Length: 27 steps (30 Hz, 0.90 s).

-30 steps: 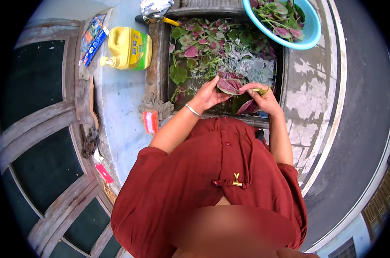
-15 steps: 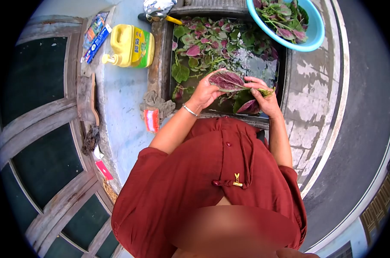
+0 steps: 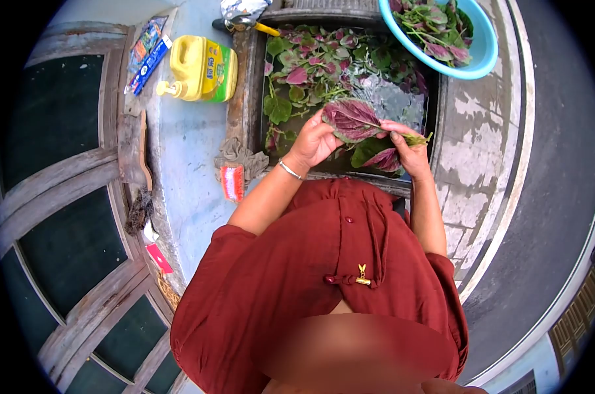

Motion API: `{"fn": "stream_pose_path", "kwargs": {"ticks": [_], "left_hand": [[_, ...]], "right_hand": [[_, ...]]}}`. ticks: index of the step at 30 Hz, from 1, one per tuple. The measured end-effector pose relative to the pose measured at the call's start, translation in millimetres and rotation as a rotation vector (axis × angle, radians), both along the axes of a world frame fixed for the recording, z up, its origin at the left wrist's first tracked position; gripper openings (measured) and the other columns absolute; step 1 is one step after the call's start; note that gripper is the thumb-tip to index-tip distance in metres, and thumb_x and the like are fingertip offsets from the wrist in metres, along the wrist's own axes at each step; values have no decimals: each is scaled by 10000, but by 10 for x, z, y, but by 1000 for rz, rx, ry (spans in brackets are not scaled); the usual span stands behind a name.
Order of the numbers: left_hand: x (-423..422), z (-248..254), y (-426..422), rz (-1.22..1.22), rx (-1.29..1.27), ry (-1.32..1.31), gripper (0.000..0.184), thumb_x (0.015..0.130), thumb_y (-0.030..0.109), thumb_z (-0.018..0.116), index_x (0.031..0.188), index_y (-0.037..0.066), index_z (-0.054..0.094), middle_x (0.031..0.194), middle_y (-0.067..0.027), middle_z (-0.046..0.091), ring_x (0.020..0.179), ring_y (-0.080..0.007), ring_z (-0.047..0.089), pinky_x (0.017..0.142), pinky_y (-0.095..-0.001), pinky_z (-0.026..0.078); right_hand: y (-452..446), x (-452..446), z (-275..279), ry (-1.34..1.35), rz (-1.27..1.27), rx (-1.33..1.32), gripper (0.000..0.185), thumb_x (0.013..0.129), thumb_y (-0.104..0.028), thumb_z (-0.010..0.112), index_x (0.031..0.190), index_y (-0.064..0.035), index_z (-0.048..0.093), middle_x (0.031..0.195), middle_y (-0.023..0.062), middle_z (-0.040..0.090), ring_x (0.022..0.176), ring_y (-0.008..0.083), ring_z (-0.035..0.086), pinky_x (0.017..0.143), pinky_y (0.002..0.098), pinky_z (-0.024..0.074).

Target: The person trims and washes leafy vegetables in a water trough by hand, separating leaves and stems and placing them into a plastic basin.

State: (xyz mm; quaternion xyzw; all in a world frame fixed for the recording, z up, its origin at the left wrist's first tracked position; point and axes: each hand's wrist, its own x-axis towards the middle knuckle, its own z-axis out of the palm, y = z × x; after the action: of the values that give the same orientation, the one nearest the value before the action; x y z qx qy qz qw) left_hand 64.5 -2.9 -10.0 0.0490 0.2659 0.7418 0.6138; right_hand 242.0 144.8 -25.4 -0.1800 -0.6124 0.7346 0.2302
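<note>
A large purple-and-green amaranth leaf point(image 3: 351, 119) is stretched between my two hands over the water of a dark sink. My left hand point(image 3: 314, 142) is closed on its left edge, with the thumb in front and the other fingers partly hidden. In my right hand point(image 3: 410, 152) the amaranth stems are pinched, and their cut ends point(image 3: 418, 139) stick out to the right. Another purple leaf point(image 3: 384, 159) hangs below the right fingers. More amaranth point(image 3: 297, 75) floats in the sink point(image 3: 432, 98) ahead of both hands.
A light blue basin point(image 3: 484, 62) with amaranth leaves stands at the sink's far right corner. On the pale ledge to the left are a yellow detergent jug point(image 3: 220, 72), a grey rag point(image 3: 245, 159) and a red-and-white packet point(image 3: 232, 182). A yellow-handled tool point(image 3: 266, 29) lies at the far left corner.
The held leaf has turned to show more of its broad face. My left fingers have shifted to its left edge, and my right hand has moved slightly right with the stems.
</note>
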Motion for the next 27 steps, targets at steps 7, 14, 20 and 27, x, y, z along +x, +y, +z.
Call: {"fn": "stream_pose_path", "kwargs": {"ticks": [7,14,20,27], "left_hand": [[-40,37,-27,-112,-112,79,357,901,112,458,1242,16,407,1200,-133,524,1111,-258,523,947,-454,432],[22,47,-13,-33,-121,134,278,929,113,445,1192,25,445,1167,-123,544,1058,-240,557,896,-427,475],[33,76,0,-13,-108,220,258,925,114,458,1168,26,456,1159,-120,548,1042,-236,566,895,-417,476],[49,79,4,16,-110,217,259,925,99,438,1175,31,450,1141,-113,557,1019,-231,576,878,-410,486]], "right_hand": [[-20,-60,49,12,6,-19,169,892,-90,529,994,-17,642,1000,115,642,1070,215,542,946,344,386],[11,-88,76,2,61,33,171,894,-85,524,1001,-19,640,940,105,648,1061,212,541,936,340,392],[-4,-51,97,-61,73,-108,178,894,-111,537,1000,-6,634,965,80,636,832,150,595,817,292,452],[18,-43,49,15,45,-54,171,895,-128,545,978,0,624,980,74,630,790,131,591,799,282,456]]}}
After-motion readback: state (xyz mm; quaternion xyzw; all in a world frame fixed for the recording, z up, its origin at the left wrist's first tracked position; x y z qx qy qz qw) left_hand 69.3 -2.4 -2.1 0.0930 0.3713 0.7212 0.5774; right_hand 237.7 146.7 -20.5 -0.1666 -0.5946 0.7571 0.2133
